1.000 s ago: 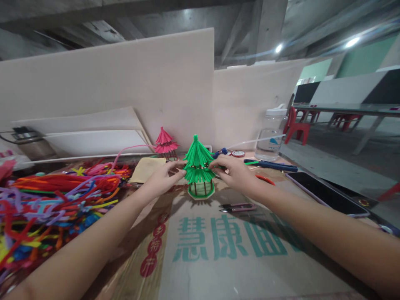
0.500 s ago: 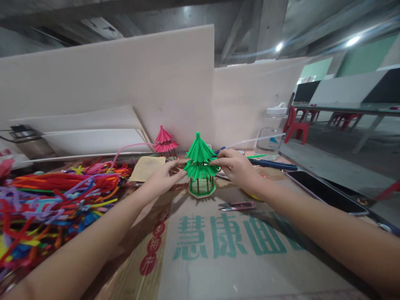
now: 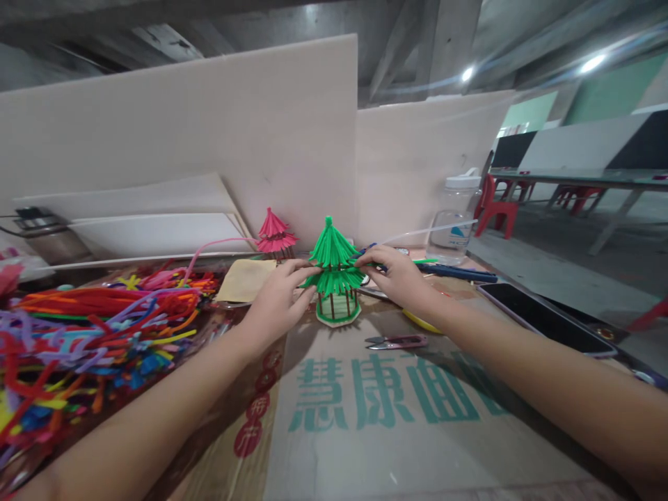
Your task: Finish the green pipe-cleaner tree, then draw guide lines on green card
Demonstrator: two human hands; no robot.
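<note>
A small green pavilion model [image 3: 337, 280], with a two-tiered roof that looks made of pipe cleaners, stands upright on the cardboard. Thin brown posts join the lower roof to its base. My left hand [image 3: 282, 296] grips the left edge of the lower roof, thumb below and fingers above. On the opposite side, my right hand [image 3: 399, 275] pinches the pavilion between the two roof tiers; its fingertips are partly hidden. In front of the right hand lies a pair of thread snips [image 3: 397, 342] with a pink handle.
Loose coloured pipe cleaners [image 3: 104, 334] are heaped at the left. Behind stand a pink pavilion [image 3: 276, 236] and white boards [image 3: 156, 236]. A clear bottle [image 3: 454, 219], a dark blue tool [image 3: 459, 272] and a phone [image 3: 543, 320] are at the right. Printed cardboard [image 3: 360, 459] covers the table.
My left hand has moved in closer, its fingers now over the lower roof's left edge. The right hand has shifted slightly at the roof. The pavilion stays in about the same place.
</note>
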